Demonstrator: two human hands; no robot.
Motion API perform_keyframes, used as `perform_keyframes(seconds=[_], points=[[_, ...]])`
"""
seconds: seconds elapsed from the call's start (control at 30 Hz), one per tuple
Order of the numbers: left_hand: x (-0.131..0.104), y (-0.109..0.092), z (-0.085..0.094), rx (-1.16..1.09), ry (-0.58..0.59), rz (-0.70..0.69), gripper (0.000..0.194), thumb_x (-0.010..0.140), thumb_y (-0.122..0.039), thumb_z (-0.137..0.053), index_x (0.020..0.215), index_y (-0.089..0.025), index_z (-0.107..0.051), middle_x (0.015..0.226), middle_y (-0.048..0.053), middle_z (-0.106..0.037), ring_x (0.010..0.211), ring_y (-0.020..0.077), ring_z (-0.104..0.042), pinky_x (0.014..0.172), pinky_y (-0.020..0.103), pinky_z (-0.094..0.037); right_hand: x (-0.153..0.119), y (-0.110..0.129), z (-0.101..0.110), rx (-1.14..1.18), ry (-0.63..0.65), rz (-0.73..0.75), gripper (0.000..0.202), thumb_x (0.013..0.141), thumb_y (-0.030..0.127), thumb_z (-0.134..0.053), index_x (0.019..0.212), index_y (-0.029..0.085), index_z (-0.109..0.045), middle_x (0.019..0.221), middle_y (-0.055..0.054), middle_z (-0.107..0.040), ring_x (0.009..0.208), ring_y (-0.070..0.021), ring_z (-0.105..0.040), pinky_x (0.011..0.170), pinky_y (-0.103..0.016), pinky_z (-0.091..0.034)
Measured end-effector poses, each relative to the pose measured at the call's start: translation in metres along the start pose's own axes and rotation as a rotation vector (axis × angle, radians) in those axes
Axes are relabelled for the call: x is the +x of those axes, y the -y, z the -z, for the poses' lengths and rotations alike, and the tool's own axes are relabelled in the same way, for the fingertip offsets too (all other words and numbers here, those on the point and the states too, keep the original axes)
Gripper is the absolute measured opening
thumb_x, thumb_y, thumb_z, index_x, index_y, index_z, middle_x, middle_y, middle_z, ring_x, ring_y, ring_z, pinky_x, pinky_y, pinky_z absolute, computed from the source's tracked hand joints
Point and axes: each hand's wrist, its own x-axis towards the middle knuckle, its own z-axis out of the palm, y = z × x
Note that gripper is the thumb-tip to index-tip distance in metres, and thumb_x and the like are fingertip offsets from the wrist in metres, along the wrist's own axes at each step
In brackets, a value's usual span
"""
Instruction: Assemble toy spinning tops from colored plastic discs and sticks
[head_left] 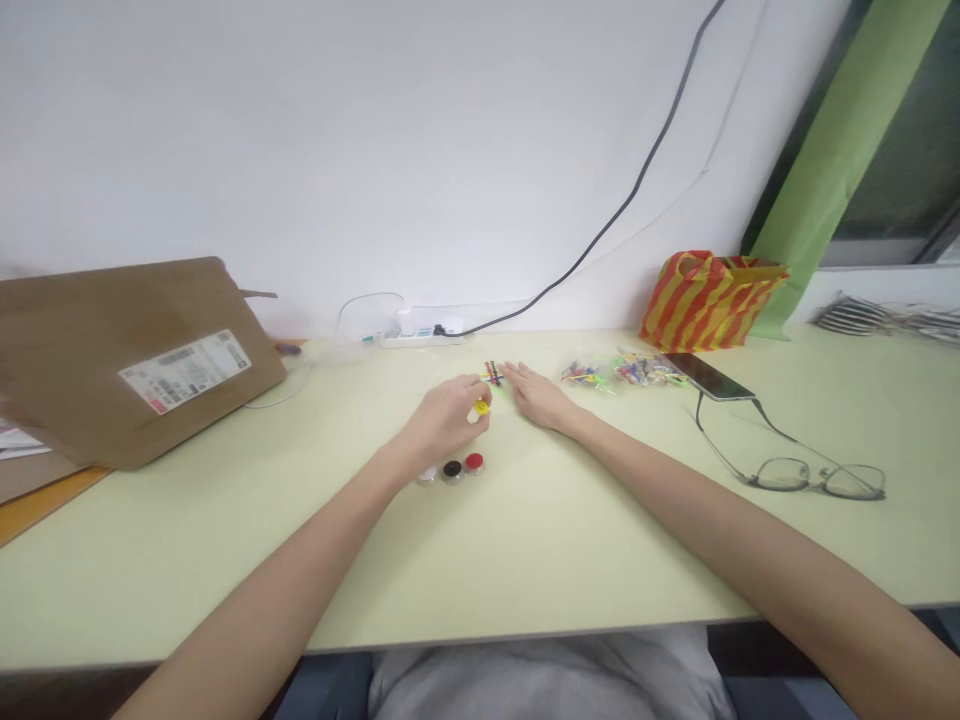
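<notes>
My left hand (448, 415) is closed, with thumb and fingers around a small round yellow-topped piece (481, 408). Just in front of it on the table stand similar round pieces with clear sides: a black-topped one (452, 468), a red-topped one (474, 461) and a whitish one (427, 474), partly covered by my left wrist. Beyond the fingers lies a little cluster of thin coloured plastic pieces (492, 373), too small to make out. My right hand (536, 394) rests flat at the right side of this cluster, fingers stretched out.
Clear bags of colourful small parts (649, 370) lie to the right, beside a phone (711, 376) and eyeglasses (814, 478). A striped bag (712, 300) stands behind them. At left leans a cardboard package (142, 350). A power strip (421, 338) with a black cable sits by the wall.
</notes>
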Motion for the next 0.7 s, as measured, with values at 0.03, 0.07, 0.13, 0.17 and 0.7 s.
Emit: perform_keyframes(seconds=[0.03, 0.07, 0.13, 0.17, 0.7], points=[[0.0, 0.005, 0.001, 0.008, -0.017, 0.036, 0.004, 0.087, -0.02, -0.056, 0.09, -0.021, -0.058, 0.091, 0.002, -0.063, 0.081, 0.019, -0.059, 0.071, 0.03, -0.042, 0.0, 0.0, 0.0, -0.003, 0.005, 0.014, 0.068, 0.094, 0.011, -0.033, 0.161, 0.017, -0.025, 0.165, -0.008, -0.028, 0.153, -0.0254, -0.022, 0.122, -0.045, -0.028], [0.0, 0.01, 0.001, 0.017, -0.028, 0.078, 0.003, 0.09, -0.024, -0.056, 0.091, -0.022, -0.057, 0.089, 0.001, -0.063, 0.079, 0.0192, -0.06, 0.07, 0.03, -0.041, 0.0, 0.001, 0.001, -0.009, 0.01, 0.022, 0.069, 0.093, 0.01, -0.033, 0.161, 0.017, -0.025, 0.165, -0.008, -0.028, 0.153, -0.0255, -0.023, 0.121, -0.044, -0.029], [0.0, 0.02, 0.001, 0.036, -0.032, 0.168, 0.01, 0.091, -0.032, -0.058, 0.093, -0.022, -0.057, 0.086, 0.001, -0.064, 0.077, 0.0198, -0.06, 0.067, 0.03, -0.04, 0.0, 0.003, 0.003, -0.025, 0.014, 0.025, 0.069, 0.093, 0.009, -0.032, 0.161, 0.017, -0.024, 0.164, -0.009, -0.03, 0.152, -0.0259, -0.025, 0.12, -0.044, -0.03], [0.0, 0.024, 0.001, 0.044, -0.03, 0.205, 0.012, 0.092, -0.034, -0.059, 0.093, -0.022, -0.057, 0.085, 0.001, -0.064, 0.076, 0.0201, -0.061, 0.066, 0.03, -0.039, 0.001, 0.004, 0.004, -0.036, 0.007, 0.03, 0.068, 0.094, 0.01, -0.032, 0.161, 0.017, -0.025, 0.164, -0.009, -0.031, 0.151, -0.0258, -0.027, 0.119, -0.043, -0.031], [0.001, 0.016, -0.004, 0.003, 0.044, 0.207, 0.012, 0.095, -0.034, -0.054, 0.095, -0.023, -0.057, 0.089, 0.002, -0.067, 0.078, 0.0213, -0.061, 0.067, 0.031, -0.038, 0.051, 0.012, 0.004, -0.154, -0.073, -0.081, 0.027, 0.099, 0.016, -0.047, 0.106, 0.021, -0.073, 0.113, -0.01, -0.066, 0.113, -0.0253, -0.051, 0.095, -0.036, -0.036]])
